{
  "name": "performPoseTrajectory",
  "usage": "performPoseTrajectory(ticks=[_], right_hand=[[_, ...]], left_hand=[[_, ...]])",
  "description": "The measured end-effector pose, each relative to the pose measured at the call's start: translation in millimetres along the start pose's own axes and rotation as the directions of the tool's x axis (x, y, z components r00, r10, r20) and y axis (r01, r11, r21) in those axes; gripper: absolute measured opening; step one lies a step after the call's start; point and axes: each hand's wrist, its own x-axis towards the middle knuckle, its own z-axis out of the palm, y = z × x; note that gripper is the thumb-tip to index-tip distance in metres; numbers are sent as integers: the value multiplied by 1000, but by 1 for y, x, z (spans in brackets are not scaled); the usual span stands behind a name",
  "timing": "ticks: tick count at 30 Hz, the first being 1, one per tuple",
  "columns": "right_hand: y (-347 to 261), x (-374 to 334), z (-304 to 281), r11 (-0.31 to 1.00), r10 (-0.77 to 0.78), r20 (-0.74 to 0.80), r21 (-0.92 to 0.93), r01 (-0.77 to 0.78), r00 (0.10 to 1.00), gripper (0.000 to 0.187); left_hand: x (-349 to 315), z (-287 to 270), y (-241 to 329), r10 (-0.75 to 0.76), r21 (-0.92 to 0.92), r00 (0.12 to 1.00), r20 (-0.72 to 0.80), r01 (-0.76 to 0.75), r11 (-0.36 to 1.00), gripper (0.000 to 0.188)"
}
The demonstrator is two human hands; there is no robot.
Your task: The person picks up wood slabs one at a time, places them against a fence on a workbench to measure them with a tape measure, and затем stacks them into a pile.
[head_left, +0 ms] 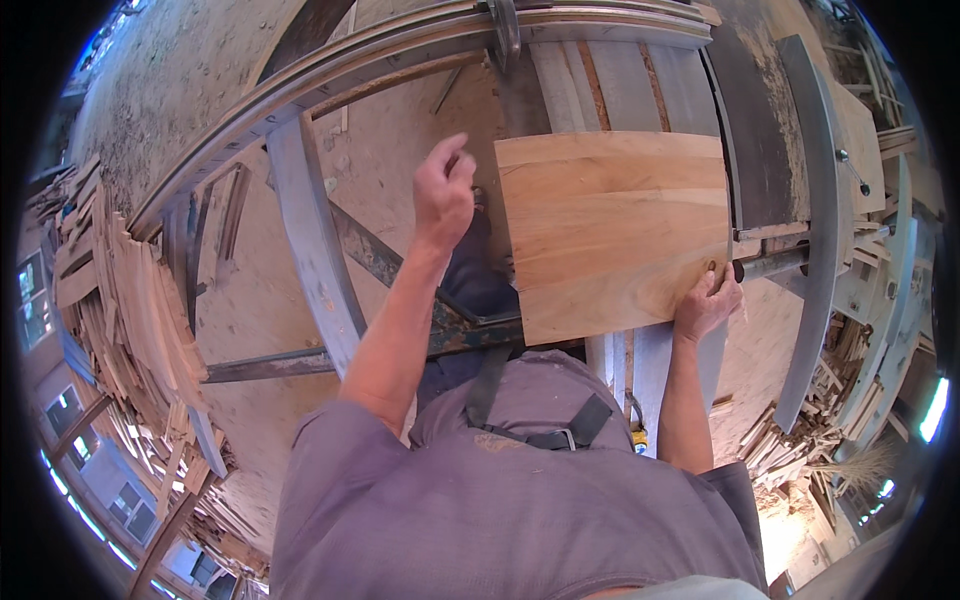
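A square wooden board (612, 225) of pale, glued-up strips lies on the slatted metal bed of a machine in front of me. My right hand (708, 303) grips its near right corner, fingertips by a dark knot. My left hand (445, 195) is raised off the board's left edge, apart from it. Its fingers are loosely bent with gaps between them, and I see nothing in them.
A long metal rail (400, 50) crosses beyond the board, with an upright metal piece (505, 30) on it. A grey beam (315, 240) stands to my left. A grey bar (818, 230) runs along the right. Stacked wood offcuts (130, 300) lie far left.
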Motion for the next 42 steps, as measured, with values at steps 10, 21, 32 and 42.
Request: performPoseTrajectory(ticks=[10,21,32,42], right_hand=[[-5,3,0,988,72,-57,139,-64,996,42],[-25,99,57,960,210,-82,207,-189,974,40],[-53,141,76,982,128,-90,152,-113,988,37],[-56,147,78,988,119,-89,105,-110,989,41]], left_hand=[[-90,75,0,29,147,997,-70,-18,989,59],[31,111,24,285,302,946,-152,-231,925,66],[30,119,13,367,473,920,-136,-266,840,45],[33,122,15,337,436,925,-177,-233,869,40]])
